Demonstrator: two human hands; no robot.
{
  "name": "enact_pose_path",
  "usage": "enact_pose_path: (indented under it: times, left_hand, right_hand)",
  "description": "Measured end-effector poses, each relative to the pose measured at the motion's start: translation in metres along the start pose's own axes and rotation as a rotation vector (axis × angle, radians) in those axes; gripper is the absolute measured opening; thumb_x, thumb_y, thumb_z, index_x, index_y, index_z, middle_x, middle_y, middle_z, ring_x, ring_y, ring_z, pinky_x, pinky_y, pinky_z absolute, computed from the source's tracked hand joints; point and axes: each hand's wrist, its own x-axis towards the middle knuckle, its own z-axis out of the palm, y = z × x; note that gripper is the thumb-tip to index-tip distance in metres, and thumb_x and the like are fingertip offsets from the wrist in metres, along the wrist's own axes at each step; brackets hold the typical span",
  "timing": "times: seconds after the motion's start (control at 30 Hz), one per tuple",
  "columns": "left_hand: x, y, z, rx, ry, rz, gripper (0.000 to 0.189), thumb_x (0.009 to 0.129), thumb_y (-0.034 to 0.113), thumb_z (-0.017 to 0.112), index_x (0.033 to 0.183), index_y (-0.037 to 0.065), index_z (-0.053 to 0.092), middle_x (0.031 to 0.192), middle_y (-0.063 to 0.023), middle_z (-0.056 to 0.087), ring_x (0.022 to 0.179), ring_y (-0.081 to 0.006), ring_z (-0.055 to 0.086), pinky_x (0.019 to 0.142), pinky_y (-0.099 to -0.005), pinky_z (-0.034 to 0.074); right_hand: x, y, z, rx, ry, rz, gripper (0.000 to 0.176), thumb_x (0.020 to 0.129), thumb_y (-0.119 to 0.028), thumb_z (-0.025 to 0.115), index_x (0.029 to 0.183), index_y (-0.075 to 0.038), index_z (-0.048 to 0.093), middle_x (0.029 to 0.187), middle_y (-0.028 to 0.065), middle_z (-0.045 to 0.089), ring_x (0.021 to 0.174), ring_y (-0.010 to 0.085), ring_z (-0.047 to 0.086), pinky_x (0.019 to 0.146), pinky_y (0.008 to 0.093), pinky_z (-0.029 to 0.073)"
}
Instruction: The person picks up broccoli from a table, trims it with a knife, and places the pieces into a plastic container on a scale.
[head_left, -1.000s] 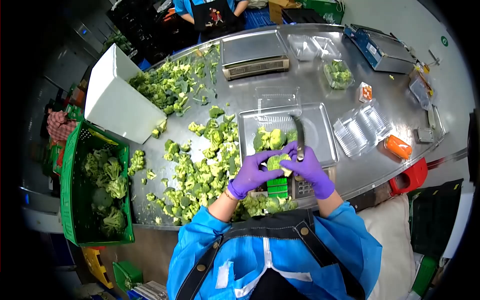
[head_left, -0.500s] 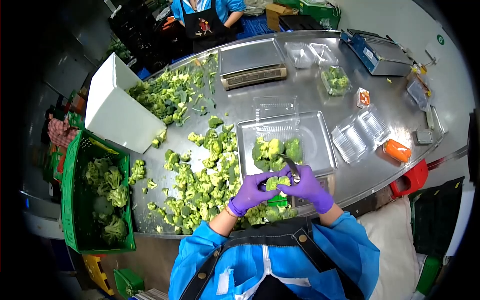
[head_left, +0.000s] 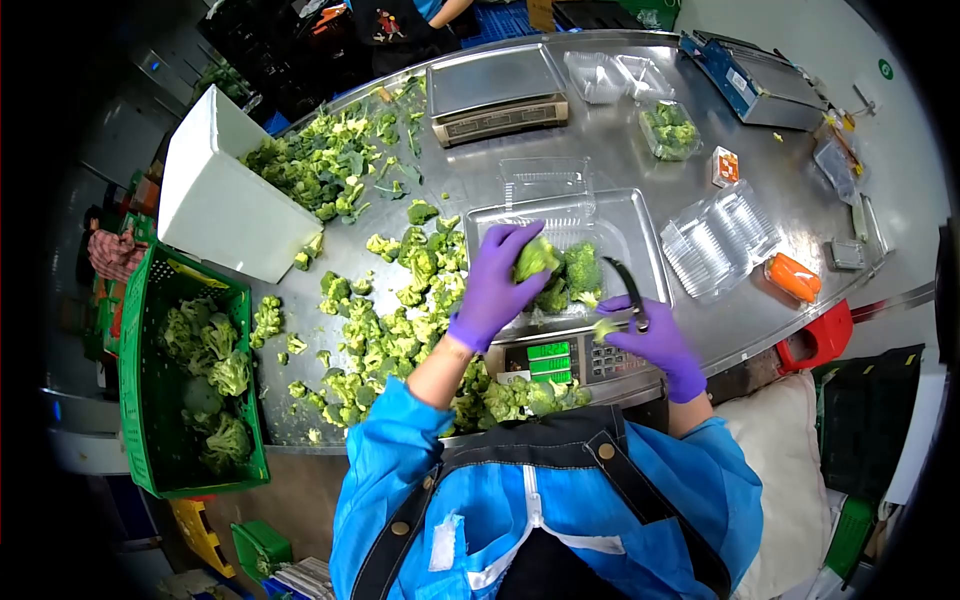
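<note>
My left hand [head_left: 495, 285], in a purple glove, is closed on a broccoli floret [head_left: 536, 257] above the open clear plastic box [head_left: 545, 180] on the scale's metal tray [head_left: 640, 250]. More broccoli [head_left: 582, 270] lies in the box. My right hand [head_left: 655, 340], also gloved, grips a small knife [head_left: 626, 280] with a dark curved blade, pointing up and left. A pale green broccoli piece [head_left: 605, 329] shows at its fingertips. Below the tray, the scale's green display [head_left: 549, 362] is lit. Loose florets [head_left: 390, 340] are heaped left of the scale.
A green crate [head_left: 135, 400] with broccoli heads and a tipped white foam box [head_left: 225, 205] stand left. A second scale [head_left: 495, 85] is at the back. Right are empty clear boxes [head_left: 715, 245], a filled box [head_left: 670, 130] and an orange object [head_left: 795, 278]. A person [head_left: 400, 25] stands opposite.
My hands have parted. The left has moved up and left over the box with a floret; the right has moved right and slightly down with the knife. The scale's display is now uncovered.
</note>
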Motion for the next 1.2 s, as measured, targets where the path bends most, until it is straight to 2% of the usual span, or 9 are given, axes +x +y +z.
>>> enact_pose_path:
  times: [0.1, 0.23, 0.33, 0.43, 0.53, 0.9, 1.03, 1.1, 1.2]
  left_hand:
    - [0.03, -0.019, 0.034, 0.065, -0.1, 0.067, 0.055, 0.07, 0.018, 0.064, 0.121, 0.007, 0.047, 0.11, -0.0175, 0.051, 0.102, -0.0318, 0.05, 0.089, -0.038, 0.043]
    - [0.05, -0.052, 0.059, 0.255, -0.386, -0.004, 0.054, 0.071, 0.017, 0.063, 0.122, 0.006, 0.048, 0.113, -0.0182, 0.052, 0.103, -0.0338, 0.05, 0.089, -0.0388, 0.042]
    - [0.055, -0.064, 0.055, 0.245, -0.501, 0.168, 0.053, 0.071, 0.012, 0.059, 0.123, 0.007, 0.049, 0.112, -0.0162, 0.052, 0.101, -0.0322, 0.051, 0.09, -0.0382, 0.042]
    - [0.058, -0.067, 0.048, 0.072, -0.569, 0.082, 0.051, 0.07, 0.009, 0.059, 0.12, 0.008, 0.052, 0.107, -0.0145, 0.052, 0.103, -0.0313, 0.049, 0.09, -0.0363, 0.041]
    - [0.056, -0.065, 0.049, 0.073, -0.571, 0.091, 0.049, 0.069, 0.006, 0.059, 0.118, 0.01, 0.055, 0.104, -0.0135, 0.052, 0.101, -0.03, 0.05, 0.089, -0.0351, 0.041]
    - [0.056, -0.063, 0.052, -0.126, -0.493, -0.014, 0.049, 0.063, 0.005, 0.065, 0.11, 0.008, 0.054, 0.104, -0.0101, 0.057, 0.093, -0.0215, 0.057, 0.079, -0.031, 0.047]
    - [0.051, -0.056, 0.043, -0.298, -0.189, -0.095, 0.047, 0.061, 0.006, 0.068, 0.106, 0.005, 0.053, 0.097, -0.0091, 0.058, 0.091, -0.0208, 0.057, 0.08, -0.0293, 0.046]
    - [0.045, -0.051, 0.033, -0.306, -0.093, -0.109, 0.05, 0.061, 0.007, 0.07, 0.107, 0.004, 0.052, 0.098, -0.0083, 0.056, 0.091, -0.0192, 0.056, 0.08, -0.0296, 0.046]
    - [0.027, -0.033, 0.013, -0.218, 0.11, 0.079, 0.049, 0.062, 0.008, 0.069, 0.108, 0.004, 0.052, 0.103, -0.0104, 0.052, 0.092, -0.0215, 0.054, 0.08, -0.0304, 0.046]
  right_hand:
    - [0.004, 0.005, 0.001, 0.039, -0.114, 0.02, 0.033, 0.072, -0.016, 0.072, 0.101, -0.004, 0.062, 0.087, 0.0028, 0.066, 0.05, 0.0038, 0.05, 0.048, 0.0166, 0.041]
    - [0.012, 0.01, 0.007, 0.279, 0.138, 0.226, 0.032, 0.078, -0.013, 0.066, 0.107, -0.001, 0.06, 0.094, 0.0047, 0.065, 0.058, 0.0016, 0.052, 0.049, 0.0152, 0.039]
    - [0.021, 0.019, 0.01, 0.044, 0.215, 0.078, 0.035, 0.075, -0.012, 0.067, 0.107, -0.001, 0.059, 0.105, 0.0075, 0.063, 0.084, 0.0118, 0.06, 0.069, 0.0223, 0.046]
    - [0.028, 0.02, 0.023, -0.112, 0.181, -0.007, 0.042, 0.072, -0.013, 0.071, 0.11, -0.002, 0.058, 0.109, 0.0078, 0.062, 0.098, 0.0171, 0.058, 0.082, 0.0279, 0.045]
    - [0.041, 0.026, 0.036, -0.211, 0.247, -0.106, 0.046, 0.068, -0.012, 0.073, 0.11, -0.002, 0.058, 0.106, 0.009, 0.062, 0.099, 0.0192, 0.059, 0.085, 0.0294, 0.045]
    - [0.054, 0.038, 0.033, -0.261, 0.192, -0.018, 0.035, 0.07, -0.011, 0.072, 0.102, -0.001, 0.063, 0.091, 0.0066, 0.065, 0.069, 0.0095, 0.059, 0.063, 0.0229, 0.048]
    - [0.057, 0.043, 0.03, -0.129, 0.161, 0.02, 0.038, 0.07, -0.012, 0.072, 0.105, -0.001, 0.061, 0.093, 0.0065, 0.065, 0.072, 0.01, 0.059, 0.063, 0.0238, 0.048]
    - [0.057, 0.04, 0.032, -0.106, 0.212, 0.041, 0.044, 0.07, -0.022, 0.073, 0.108, -0.004, 0.061, 0.098, 0.0105, 0.065, 0.089, 0.0171, 0.062, 0.076, 0.0292, 0.048]
    - [0.049, 0.015, 0.036, -0.134, 0.263, -0.036, 0.04, 0.075, -0.015, 0.07, 0.11, -0.001, 0.058, 0.1, 0.0116, 0.064, 0.092, 0.0168, 0.061, 0.079, 0.0287, 0.047]
